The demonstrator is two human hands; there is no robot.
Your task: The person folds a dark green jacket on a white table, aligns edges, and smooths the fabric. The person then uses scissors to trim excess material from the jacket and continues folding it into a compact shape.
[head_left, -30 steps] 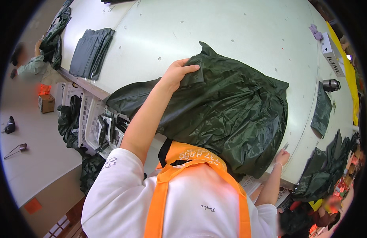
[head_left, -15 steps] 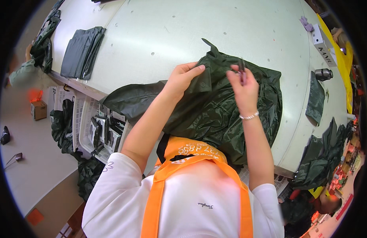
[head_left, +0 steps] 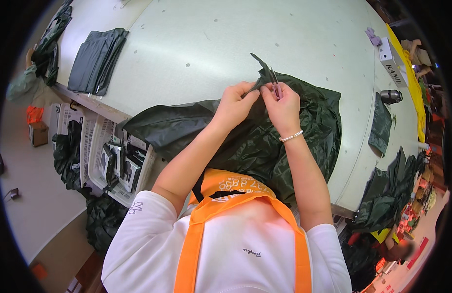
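A dark green shiny garment (head_left: 304, 141) lies crumpled on the white table (head_left: 211, 44) in front of me and hangs over the near edge. My left hand (head_left: 236, 105) pinches a narrow pointed tab of the garment (head_left: 262, 66) at its far side. My right hand (head_left: 284, 105), with a bead bracelet on the wrist, is right beside it. It holds a small thin tool (head_left: 276, 89) upright against that tab. The two hands touch each other.
A stack of folded dark pieces (head_left: 96, 61) sits at the table's far left. A metal flask (head_left: 391, 96), a flat dark piece (head_left: 380, 126) and a white box (head_left: 392, 56) lie to the right. A white basket (head_left: 101, 156) stands below the edge, with dark garments (head_left: 387, 195) heaped at the right.
My right hand came up from the table's near edge to the garment with the small tool. Both hands have closed together on the tab, and the garment is bunched nearer to me.
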